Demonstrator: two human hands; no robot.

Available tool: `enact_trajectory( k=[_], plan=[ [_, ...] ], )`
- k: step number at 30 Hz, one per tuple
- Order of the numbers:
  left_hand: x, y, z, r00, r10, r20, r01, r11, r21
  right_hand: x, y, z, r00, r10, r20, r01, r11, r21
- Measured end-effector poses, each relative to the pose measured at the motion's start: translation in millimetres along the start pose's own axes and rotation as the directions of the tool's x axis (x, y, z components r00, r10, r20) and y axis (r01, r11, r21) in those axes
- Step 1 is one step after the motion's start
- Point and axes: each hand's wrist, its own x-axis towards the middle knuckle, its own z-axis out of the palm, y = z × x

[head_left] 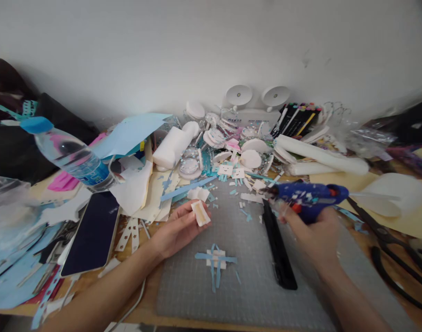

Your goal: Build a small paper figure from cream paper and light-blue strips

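Between the fingers of my left hand [178,230] is a small white paper piece [201,213] with a yellowish strip along its face. My right hand [316,237] grips a blue glue gun [306,196], its nozzle pointing left over the mat; this hand is a little blurred. Under the glue gun lies a black utility knife [278,246] on the grey cutting mat [245,295]. Nearer to me on the mat rests a small white block [222,263] crossed by light blue paper strips [216,276].
A water bottle [71,157] and a phone [91,233] are at the left. Paper scraps, white discs and tubes [321,154] crowd the back by the wall. Black scissors [387,235] lie at the right, and markers [297,120] stand behind.
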Motion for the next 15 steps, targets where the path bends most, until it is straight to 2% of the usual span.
enact_trajectory(
  k=[3, 6, 8, 12, 13, 15],
  plan=[
    [-1, -3, 1.4, 0.999, -0.035, 0.022, 0.034, 0.998, 0.049, -20, -5, 3, 0.991, -0.116, 0.068, 0.117, 0.993, -0.012],
    [-2, -4, 2.9, 0.995, -0.087, 0.053, 0.082, 0.992, 0.093, -30, -11, 5, 0.929, -0.339, 0.147, 0.342, 0.940, 0.006],
    [-2, -4, 3.4, 0.990, -0.119, 0.072, 0.111, 0.987, 0.113, -31, -14, 5, 0.890, -0.430, 0.151, 0.434, 0.901, 0.009],
    [-2, -5, 2.6, 0.983, -0.164, 0.085, 0.151, 0.979, 0.138, -32, -14, 3, 0.860, -0.473, 0.191, 0.462, 0.881, 0.103],
    [-2, -5, 2.2, 0.981, -0.173, 0.085, 0.159, 0.977, 0.144, -33, -13, 2, 0.864, -0.461, 0.202, 0.442, 0.887, 0.133],
    [-2, -5, 1.4, 0.979, -0.187, 0.086, 0.173, 0.973, 0.152, -34, -10, 1, 0.900, -0.384, 0.204, 0.357, 0.921, 0.158]
  ],
)
